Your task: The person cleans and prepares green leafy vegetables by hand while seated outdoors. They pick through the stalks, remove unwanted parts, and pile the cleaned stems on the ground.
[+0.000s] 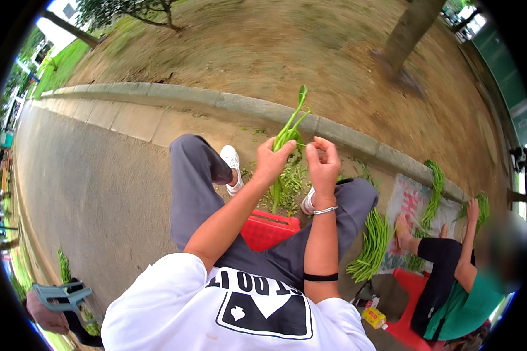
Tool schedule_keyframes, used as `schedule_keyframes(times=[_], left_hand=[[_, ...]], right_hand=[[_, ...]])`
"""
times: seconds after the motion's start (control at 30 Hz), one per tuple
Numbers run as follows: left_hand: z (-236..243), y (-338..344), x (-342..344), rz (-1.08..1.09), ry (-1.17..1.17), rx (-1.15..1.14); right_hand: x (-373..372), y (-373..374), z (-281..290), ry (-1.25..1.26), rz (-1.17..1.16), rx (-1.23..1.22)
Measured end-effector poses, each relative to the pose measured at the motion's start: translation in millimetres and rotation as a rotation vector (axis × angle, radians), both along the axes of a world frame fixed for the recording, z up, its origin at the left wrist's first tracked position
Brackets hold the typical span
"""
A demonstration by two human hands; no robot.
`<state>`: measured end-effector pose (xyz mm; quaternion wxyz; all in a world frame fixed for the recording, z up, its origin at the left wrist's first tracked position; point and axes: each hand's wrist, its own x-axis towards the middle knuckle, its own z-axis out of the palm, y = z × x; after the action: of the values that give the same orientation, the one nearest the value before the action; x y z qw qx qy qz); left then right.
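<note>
My left hand (272,159) is closed round a small bunch of long green vegetable stalks (289,125), whose tips stick up past the fingers while the other ends hang down below. Just to the right, my right hand (324,164) is raised with thumb and forefinger pinched together. A thin green strand (300,144) runs from the bunch to those fingertips. Under the hands, between my shoes, green trimmings (293,181) lie in a loose pile on the ground. The exact kind of vegetable is hard to tell.
A red plastic stool (269,229) shows between my legs. At right lie a large bundle of green stalks (370,245), a printed sheet (401,196) with more stalks, and a yellow-labelled bottle (374,318). A seated person in green (465,304) works there. A kerb (228,102) runs ahead.
</note>
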<state>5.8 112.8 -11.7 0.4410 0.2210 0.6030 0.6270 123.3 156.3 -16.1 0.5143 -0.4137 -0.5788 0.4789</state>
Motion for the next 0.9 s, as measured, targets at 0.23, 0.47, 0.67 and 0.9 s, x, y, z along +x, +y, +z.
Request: schedule_keyframes(times=[0.23,0.47,0.67,0.9], left_hand=[[-6.5,2.7,-6.1,0.004,0.03,-0.052],[-13.3,6.8,-8.0,-0.017,-0.079,-0.031],[-12.3,7.9,-8.6,-0.042,-0.081,-0.033],[-14.2,4.8,-7.3,-0.064,-0.077,-0.008]], right_hand=[[-2.4,2.9,-7.7,-0.206,0.067,0.191],[2.5,2.6,-7.1,-0.336,0.017,0.285],[1.5,1.9,-13.1,-0.391,-0.008,0.26],[-9.7,1.7,-15.4,-0.222,-0.102,0.168]])
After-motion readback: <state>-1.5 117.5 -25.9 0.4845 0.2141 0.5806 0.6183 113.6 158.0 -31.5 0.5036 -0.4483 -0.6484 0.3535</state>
